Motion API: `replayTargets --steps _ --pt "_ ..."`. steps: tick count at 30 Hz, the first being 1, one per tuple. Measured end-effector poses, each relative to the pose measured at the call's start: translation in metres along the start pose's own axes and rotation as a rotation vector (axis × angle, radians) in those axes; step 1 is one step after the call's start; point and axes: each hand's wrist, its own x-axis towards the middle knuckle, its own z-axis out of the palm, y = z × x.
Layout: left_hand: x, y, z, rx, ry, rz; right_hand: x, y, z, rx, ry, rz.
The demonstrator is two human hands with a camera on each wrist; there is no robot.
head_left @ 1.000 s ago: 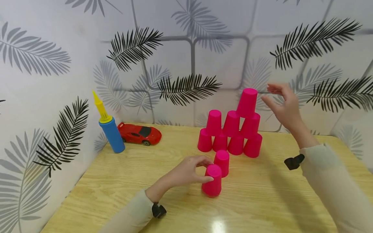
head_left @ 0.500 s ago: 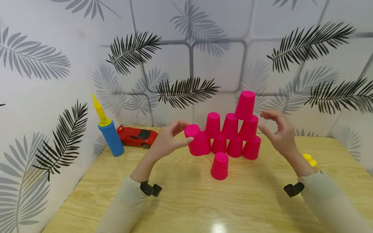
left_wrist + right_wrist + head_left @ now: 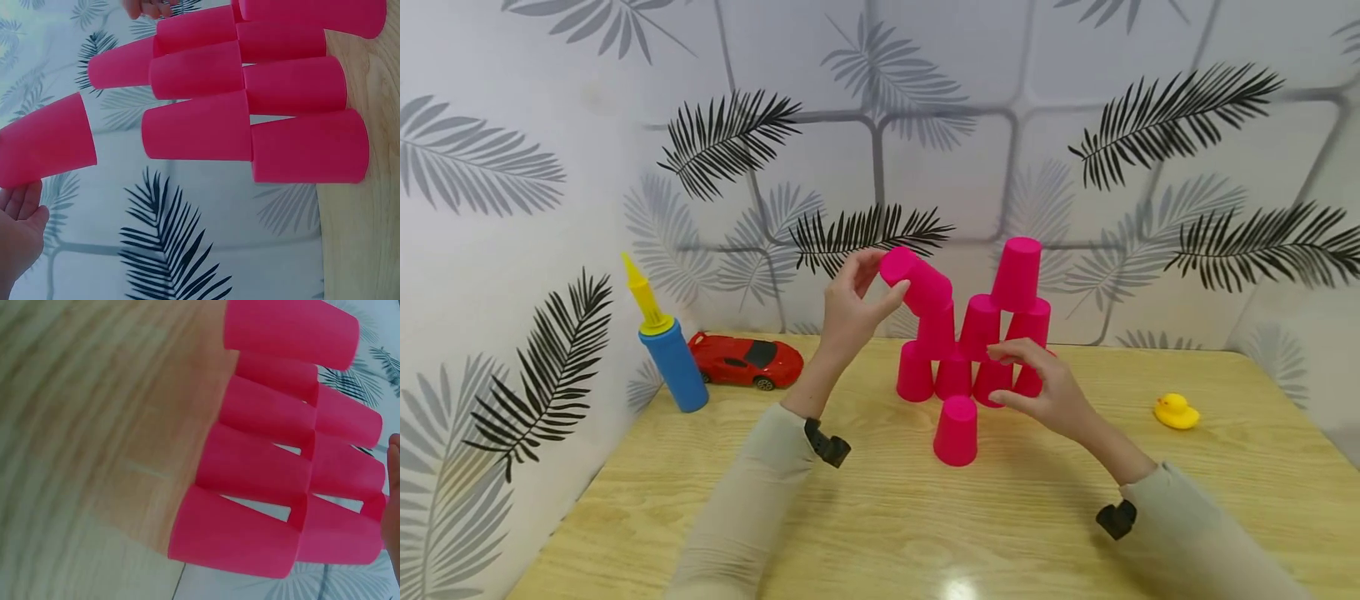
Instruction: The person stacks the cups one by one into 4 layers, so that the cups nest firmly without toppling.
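Observation:
In the head view, my left hand (image 3: 853,312) grips a pink plastic cup (image 3: 925,283) by its narrow base, tilted, at the upper left of a cup pyramid. Just below it is the left second-row cup (image 3: 937,333); the left wrist view shows a gap between the held cup (image 3: 50,140) and the stack. Inverted cups form a bottom row (image 3: 914,372), a second row and one top cup (image 3: 1017,273) at the right. My right hand (image 3: 1048,392), fingers bent apart and holding nothing, hovers before the right side, hiding some cups. A single inverted cup (image 3: 957,432) stands in front.
A red toy car (image 3: 748,361) and a blue hand pump (image 3: 676,367) with a yellow nozzle stand at the back left of the wooden table (image 3: 865,533). A yellow rubber duck (image 3: 1177,412) sits at the right. A leaf-patterned wall (image 3: 820,167) rises close behind.
My left hand has lifted the cup from the front of the table up to the pyramid's second row. My right hand has dropped from beside the top cup, moving left. The duck has come into view.

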Motion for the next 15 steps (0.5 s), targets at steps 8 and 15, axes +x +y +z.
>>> replayTargets --steps 8,15 --pt "0.023 -0.014 0.024 0.053 -0.027 0.008 -0.004 0.004 0.024 -0.015 -0.261 0.092" --pt "0.034 -0.021 0.04 0.135 -0.104 0.014 -0.005 0.002 0.03 -0.002 -0.409 0.218"
